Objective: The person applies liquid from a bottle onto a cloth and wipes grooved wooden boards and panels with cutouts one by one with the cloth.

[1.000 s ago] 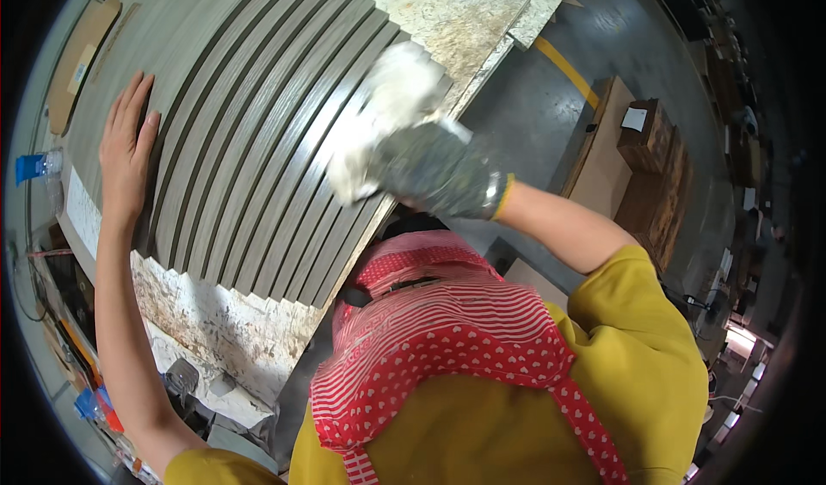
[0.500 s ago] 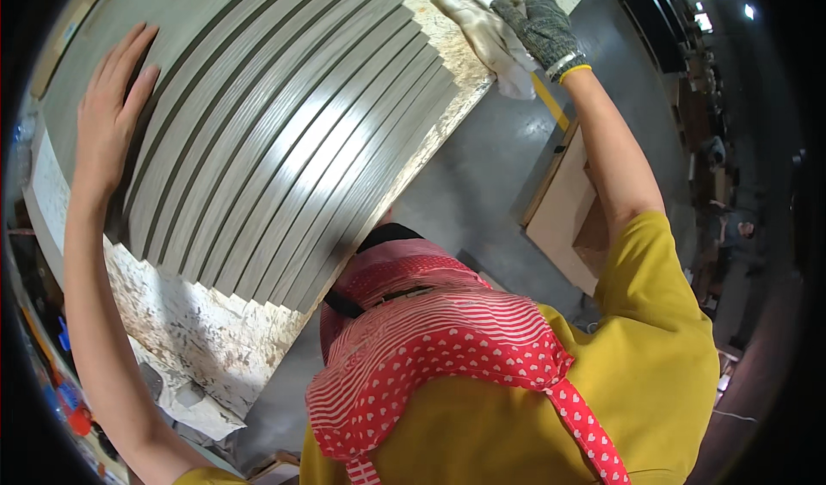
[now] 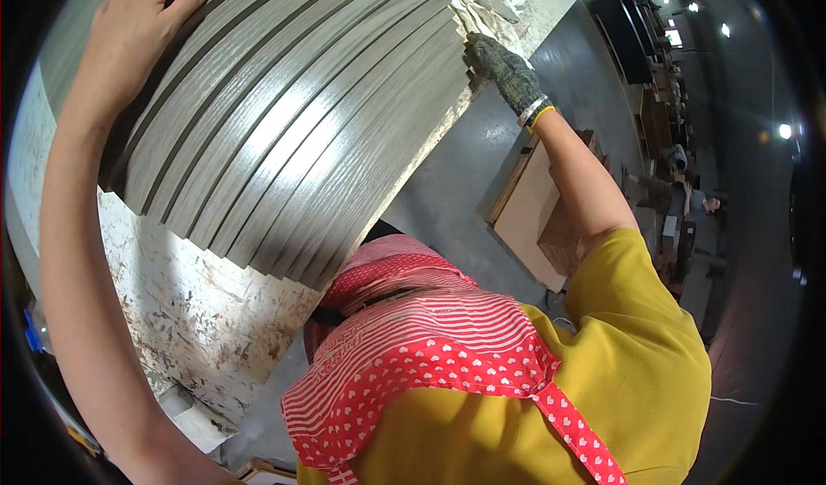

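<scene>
Several long grey wood-grain boards (image 3: 284, 132) lie overlapped like steps on a worktable. My bare left hand (image 3: 138, 33) rests at the far left of them, thumb spread from the fingers; some fingertips are cut off by the picture's edge. My right hand (image 3: 508, 76), in a dark grey knitted glove with a yellow cuff, grips the right-hand ends of the nearer boards. Its fingertips are partly hidden there. A crumpled off-white rag (image 3: 477, 10) lies just beyond the glove, beside the board ends.
The worktable's paint-stained top (image 3: 189, 304) shows at the lower left and along the near edge. Past that edge, a brown panel stack (image 3: 527, 218) stands on the grey floor (image 3: 447, 175). Another person (image 3: 697, 201) is far off at right.
My right hand has left the rag and come to the board ends. My left hand and the boards sit higher in the picture, as the view has shifted.
</scene>
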A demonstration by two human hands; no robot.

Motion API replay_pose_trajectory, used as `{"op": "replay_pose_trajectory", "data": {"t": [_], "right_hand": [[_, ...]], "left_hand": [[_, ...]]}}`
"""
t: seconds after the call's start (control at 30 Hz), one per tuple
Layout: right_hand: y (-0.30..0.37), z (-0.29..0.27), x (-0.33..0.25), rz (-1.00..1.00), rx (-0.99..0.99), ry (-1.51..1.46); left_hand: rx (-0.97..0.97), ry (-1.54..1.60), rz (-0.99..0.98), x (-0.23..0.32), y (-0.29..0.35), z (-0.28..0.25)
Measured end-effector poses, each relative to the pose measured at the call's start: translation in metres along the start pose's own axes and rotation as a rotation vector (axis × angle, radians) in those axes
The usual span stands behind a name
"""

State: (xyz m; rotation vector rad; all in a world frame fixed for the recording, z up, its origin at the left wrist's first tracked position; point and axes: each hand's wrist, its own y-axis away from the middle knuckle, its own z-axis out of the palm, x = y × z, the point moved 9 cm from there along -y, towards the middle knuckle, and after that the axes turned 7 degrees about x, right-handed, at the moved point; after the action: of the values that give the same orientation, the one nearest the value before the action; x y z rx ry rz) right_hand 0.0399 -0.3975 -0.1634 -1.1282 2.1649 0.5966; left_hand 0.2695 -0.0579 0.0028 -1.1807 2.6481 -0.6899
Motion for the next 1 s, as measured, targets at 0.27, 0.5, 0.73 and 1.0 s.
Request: {"op": "replay_pose_trajectory", "data": {"t": [0.27,0.5,0.73,1.0], "right_hand": [[0.017,0.001,-0.037,-0.228,0.083,0.596],[0.107,0.012,-0.216,-0.469,0.360,-0.054],[0.215,0.194,-0.326,-1.189,-0.430,-0.101],[0.277,0.392,-0.420,-1.227,-0.766,-0.140]], "left_hand": [[0.064,0.175,0.286,-0.025,-0.013,0.039],[0.103,0.701,0.011,-0.060,0.022,-0.041],[0.425,0.640,-0.506,-0.163,0.185,-0.162],[0.574,0.341,-1.133,-0.174,0.399,-0.191]]}}
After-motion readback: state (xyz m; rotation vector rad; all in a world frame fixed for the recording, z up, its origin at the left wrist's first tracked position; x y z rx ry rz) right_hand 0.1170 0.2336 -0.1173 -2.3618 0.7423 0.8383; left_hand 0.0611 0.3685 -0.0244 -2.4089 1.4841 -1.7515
